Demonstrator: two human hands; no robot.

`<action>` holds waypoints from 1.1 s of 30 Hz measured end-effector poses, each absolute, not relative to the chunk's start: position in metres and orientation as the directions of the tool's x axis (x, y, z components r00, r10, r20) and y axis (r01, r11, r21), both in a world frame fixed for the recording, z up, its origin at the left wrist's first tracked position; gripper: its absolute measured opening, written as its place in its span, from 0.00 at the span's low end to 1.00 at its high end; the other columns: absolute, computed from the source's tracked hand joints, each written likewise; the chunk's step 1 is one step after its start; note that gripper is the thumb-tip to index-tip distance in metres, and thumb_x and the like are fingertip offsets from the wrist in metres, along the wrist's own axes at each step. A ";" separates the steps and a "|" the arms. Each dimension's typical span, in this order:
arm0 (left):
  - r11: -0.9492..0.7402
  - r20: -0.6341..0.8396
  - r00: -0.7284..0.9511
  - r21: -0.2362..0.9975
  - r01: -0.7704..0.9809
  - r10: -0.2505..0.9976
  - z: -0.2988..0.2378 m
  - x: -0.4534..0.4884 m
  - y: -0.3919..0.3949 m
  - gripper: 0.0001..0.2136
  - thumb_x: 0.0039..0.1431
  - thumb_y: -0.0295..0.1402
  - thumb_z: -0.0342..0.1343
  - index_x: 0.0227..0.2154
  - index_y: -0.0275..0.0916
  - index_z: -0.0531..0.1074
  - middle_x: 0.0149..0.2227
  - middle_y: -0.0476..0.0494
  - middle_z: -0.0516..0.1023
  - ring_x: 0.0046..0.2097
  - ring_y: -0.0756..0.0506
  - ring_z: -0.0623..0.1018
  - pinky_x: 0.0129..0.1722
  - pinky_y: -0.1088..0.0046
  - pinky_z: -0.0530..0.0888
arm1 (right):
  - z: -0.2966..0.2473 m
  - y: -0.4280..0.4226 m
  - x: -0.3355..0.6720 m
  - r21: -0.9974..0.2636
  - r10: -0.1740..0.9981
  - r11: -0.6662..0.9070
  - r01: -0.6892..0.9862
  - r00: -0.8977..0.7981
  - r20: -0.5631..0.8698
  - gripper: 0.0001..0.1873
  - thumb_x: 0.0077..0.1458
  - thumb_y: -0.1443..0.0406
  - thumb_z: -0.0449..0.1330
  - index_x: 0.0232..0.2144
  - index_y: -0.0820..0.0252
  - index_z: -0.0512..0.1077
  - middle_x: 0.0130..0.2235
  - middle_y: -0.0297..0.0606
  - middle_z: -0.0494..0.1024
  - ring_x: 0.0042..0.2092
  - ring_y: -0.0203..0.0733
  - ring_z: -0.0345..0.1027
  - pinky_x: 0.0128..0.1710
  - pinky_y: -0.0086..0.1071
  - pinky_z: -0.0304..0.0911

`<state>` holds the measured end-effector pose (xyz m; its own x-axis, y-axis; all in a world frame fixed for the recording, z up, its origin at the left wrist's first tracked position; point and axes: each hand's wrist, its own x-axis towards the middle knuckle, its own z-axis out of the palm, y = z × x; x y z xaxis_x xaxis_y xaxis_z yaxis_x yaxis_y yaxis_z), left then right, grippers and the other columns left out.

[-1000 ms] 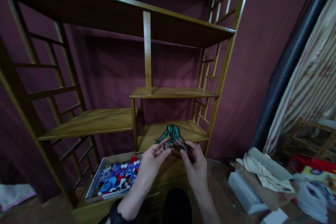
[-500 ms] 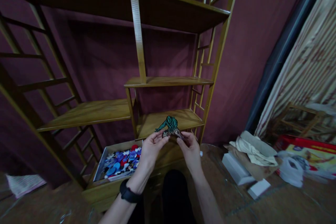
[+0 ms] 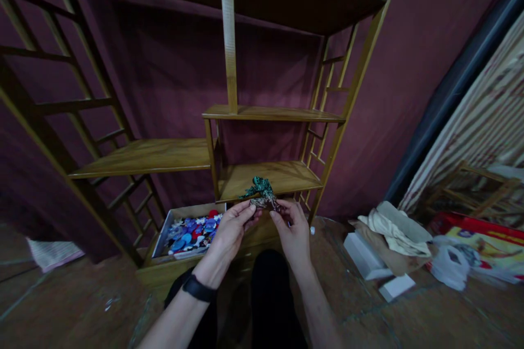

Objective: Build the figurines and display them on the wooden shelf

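Observation:
Both my hands hold a small teal-and-black toy figure (image 3: 261, 191) in front of the lowest right shelf (image 3: 286, 174) of a wooden shelving unit. My left hand (image 3: 231, 229), with a black watch on the wrist, pinches the figure's lower part from the left. My right hand (image 3: 292, 229) grips its brownish base from the right. The figure leans forward with an arm stretched to the left.
A shallow box of blue, red and white toy pieces (image 3: 190, 229) sits on the unit's bottom board at the left. White boxes (image 3: 364, 256), crumpled cloth (image 3: 395, 234), a plastic bag (image 3: 450, 267) and a colourful package (image 3: 483, 240) lie on the floor at the right. A paper (image 3: 51, 253) lies at the far left.
The camera has pulled back and tilted down, so more floor and my forearms show. My hands keep hold of the figure, which sits slightly lower and more bent over.

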<state>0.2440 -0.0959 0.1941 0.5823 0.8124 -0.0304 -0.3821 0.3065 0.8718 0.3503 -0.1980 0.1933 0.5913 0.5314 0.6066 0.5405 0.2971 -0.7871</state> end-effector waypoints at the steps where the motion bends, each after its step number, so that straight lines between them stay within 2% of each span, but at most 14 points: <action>1: 0.298 -0.030 0.576 0.876 -0.378 0.817 0.192 0.242 -0.097 0.15 0.41 0.30 0.65 0.35 0.34 0.74 0.32 0.43 0.79 0.32 0.49 0.77 0.34 0.75 0.72 | 0.190 -0.199 0.350 -0.792 0.537 0.294 0.535 0.593 0.600 0.13 0.51 0.64 0.57 0.41 0.56 0.70 0.38 0.37 0.70 0.37 0.36 0.66 0.38 0.31 0.63; 7: 0.268 -0.036 0.543 0.896 -0.355 0.839 0.185 0.227 -0.103 0.14 0.43 0.31 0.64 0.35 0.33 0.73 0.34 0.42 0.79 0.34 0.48 0.78 0.36 0.74 0.72 | 0.174 -0.202 0.342 -0.813 0.580 0.280 0.510 0.585 0.566 0.13 0.52 0.63 0.56 0.41 0.57 0.70 0.38 0.37 0.71 0.37 0.36 0.65 0.37 0.30 0.63; 15: 0.219 -0.025 0.527 0.926 -0.308 0.849 0.181 0.209 -0.102 0.13 0.45 0.30 0.63 0.35 0.34 0.73 0.34 0.42 0.78 0.34 0.49 0.78 0.33 0.78 0.73 | 0.168 -0.200 0.330 -0.815 0.613 0.303 0.494 0.553 0.564 0.13 0.53 0.62 0.56 0.42 0.56 0.69 0.39 0.36 0.70 0.37 0.36 0.65 0.38 0.31 0.63; 22: 0.228 -0.030 0.529 0.922 -0.313 0.848 0.174 0.216 -0.114 0.10 0.47 0.30 0.62 0.33 0.34 0.72 0.31 0.43 0.78 0.32 0.51 0.77 0.32 0.78 0.73 | 0.163 -0.208 0.329 -0.807 0.601 0.327 0.492 0.551 0.580 0.12 0.53 0.63 0.55 0.42 0.55 0.69 0.39 0.36 0.69 0.36 0.35 0.65 0.37 0.31 0.63; 33: 0.166 0.000 0.535 0.951 -0.261 0.845 0.176 0.211 -0.129 0.12 0.46 0.32 0.62 0.34 0.33 0.71 0.31 0.43 0.77 0.31 0.51 0.77 0.31 0.78 0.73 | 0.156 -0.221 0.331 -0.808 0.587 0.347 0.477 0.561 0.584 0.12 0.54 0.61 0.54 0.41 0.56 0.69 0.39 0.37 0.70 0.38 0.36 0.65 0.38 0.31 0.63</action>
